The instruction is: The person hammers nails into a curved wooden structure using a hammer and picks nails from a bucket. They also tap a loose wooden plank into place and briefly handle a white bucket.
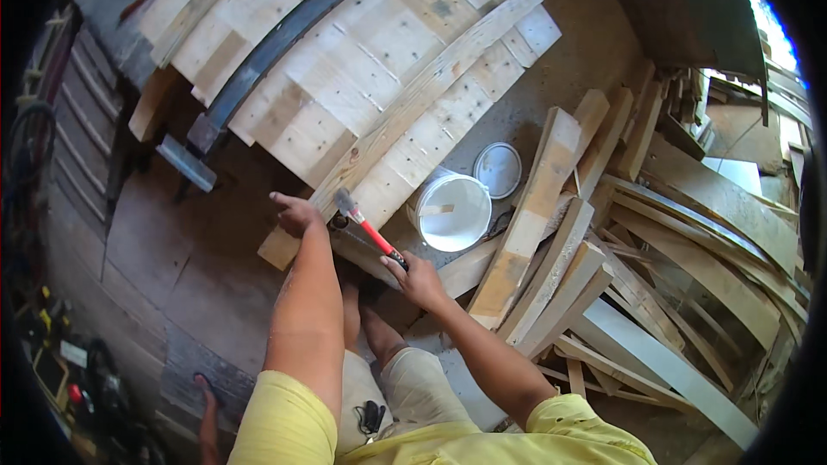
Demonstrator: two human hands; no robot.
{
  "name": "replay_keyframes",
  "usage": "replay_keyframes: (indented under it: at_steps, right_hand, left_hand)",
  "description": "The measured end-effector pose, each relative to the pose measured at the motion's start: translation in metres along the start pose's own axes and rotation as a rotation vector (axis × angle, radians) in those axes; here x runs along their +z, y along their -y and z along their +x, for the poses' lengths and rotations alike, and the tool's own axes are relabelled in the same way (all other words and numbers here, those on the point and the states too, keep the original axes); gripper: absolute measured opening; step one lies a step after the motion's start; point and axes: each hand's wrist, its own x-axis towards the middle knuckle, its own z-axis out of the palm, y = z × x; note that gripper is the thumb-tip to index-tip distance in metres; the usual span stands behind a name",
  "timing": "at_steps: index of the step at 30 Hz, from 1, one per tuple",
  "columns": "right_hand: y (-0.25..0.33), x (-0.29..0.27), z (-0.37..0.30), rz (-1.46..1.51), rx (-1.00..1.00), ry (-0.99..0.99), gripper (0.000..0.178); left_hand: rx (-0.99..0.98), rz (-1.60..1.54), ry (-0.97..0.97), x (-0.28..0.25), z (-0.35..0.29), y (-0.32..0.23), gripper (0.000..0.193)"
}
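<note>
My right hand [419,280] is closed around the black grip of a red-handled hammer [373,234]. The hammer's grey head is right beside the near end of a long wooden beam [431,75]. This beam lies across a curved panel [357,60] built from many pale wood blocks. At the left edge of the beam's near end is my left hand [299,215], seemingly closed on the wood, with one digit pointing out to the left; its other fingers are mostly hidden. A curved dark metal bar [280,39] arches over the panel.
A white bucket [452,211] with a piece of wood inside stands right of the panel, its round lid [498,170] behind it. Stacked timber [525,215] and curved offcuts [698,267] fill the right side. Tools and cables [86,379] lie lower left, near another person's foot [205,386].
</note>
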Motion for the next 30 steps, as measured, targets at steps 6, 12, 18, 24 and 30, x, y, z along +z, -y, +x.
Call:
replay_keyframes:
  at_steps: [6,12,18,24,30]
  right_hand:
    - [-0.004,-0.051,-0.010,0.070,0.061,-0.083,0.050]
    - [-0.065,-0.204,-0.046,-0.105,0.072,-0.469,0.038]
    - [-0.114,-0.326,-0.133,-0.445,0.234,-0.610,0.040]
    - [-0.166,-0.334,-0.156,-0.491,0.637,-0.560,0.040]
    - [-0.290,-0.301,-0.058,-0.342,0.625,-0.559,0.038]
  left_hand:
    - [0.007,0.069,-0.018,-0.004,-0.006,-0.007,0.104]
    - [-0.017,0.092,0.035,-0.017,-0.010,-0.014,0.104]
    - [-0.074,0.146,0.037,-0.001,0.000,0.001,0.101]
    - [-0.063,0.099,0.115,-0.016,-0.008,-0.012,0.098]
    - [0.033,0.063,-0.016,-0.006,-0.006,0.003,0.097]
